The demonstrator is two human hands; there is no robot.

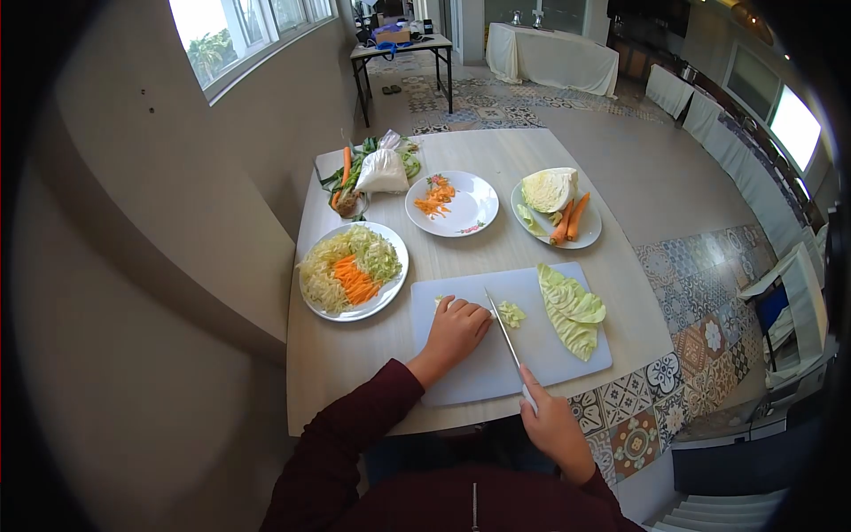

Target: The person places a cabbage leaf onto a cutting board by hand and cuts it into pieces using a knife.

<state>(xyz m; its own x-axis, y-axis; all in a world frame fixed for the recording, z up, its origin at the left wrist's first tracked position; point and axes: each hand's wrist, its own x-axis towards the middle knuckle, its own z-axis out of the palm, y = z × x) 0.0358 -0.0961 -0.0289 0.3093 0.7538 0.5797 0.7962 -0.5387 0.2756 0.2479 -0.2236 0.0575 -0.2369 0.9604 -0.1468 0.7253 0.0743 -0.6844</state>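
Note:
My right hand is closed around the white handle of a kitchen knife, its blade pointing away from me over the white cutting board. Just left of the blade, my left hand lies with curled fingers over a piece of cabbage, mostly hidden beneath it; a pale green bit pokes out by the knuckles. Shredded cabbage sits in a small heap right of the blade. A loose cabbage leaf rests along the board's right side.
A plate of shredded cabbage and carrot stands left of the board. Behind it are a plate with carrot peelings, a plate holding a cut cabbage and carrots, and a plastic bag among vegetables. A wall borders the left.

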